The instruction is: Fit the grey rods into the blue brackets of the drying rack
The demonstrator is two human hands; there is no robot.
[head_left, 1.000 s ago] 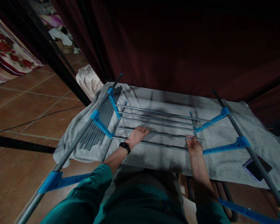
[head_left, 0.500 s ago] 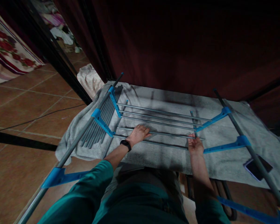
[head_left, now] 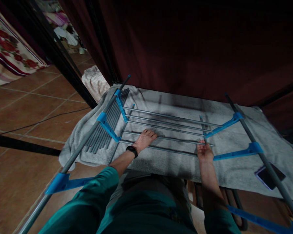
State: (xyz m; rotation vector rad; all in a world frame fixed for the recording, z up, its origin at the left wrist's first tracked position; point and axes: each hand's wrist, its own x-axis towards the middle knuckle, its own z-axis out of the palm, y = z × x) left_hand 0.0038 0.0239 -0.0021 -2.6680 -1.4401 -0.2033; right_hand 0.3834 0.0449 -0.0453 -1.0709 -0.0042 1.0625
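My left hand (head_left: 146, 140) lies palm down with its fingers curled over a grey metal tube (head_left: 178, 140) of a rack frame. At that tube's right part, my right hand (head_left: 205, 153) is turned palm up, fingers bent around the tubes near the tip of a blue plastic bracket (head_left: 236, 152). Its exact hold is partly hidden. A nearer crossbar (head_left: 171, 151) runs from a left blue bracket (head_left: 108, 128) to my right hand. Farther back, more crossbars (head_left: 166, 114) span between blue brackets on a left upright pole (head_left: 88, 138) and a right upright pole (head_left: 249, 133).
Several loose grey tubes (head_left: 104, 130) lie side by side on the grey blanket (head_left: 175, 167) at the left. A phone (head_left: 270, 175) rests at the right, partly behind the pole. A dark red curtain (head_left: 185, 48) hangs behind. Tiled floor (head_left: 34, 113) extends leftward, crossed by a thin cable (head_left: 46, 120).
Almost nothing differs. The view has shifted very slightly, and both hands keep their places on the tubes.
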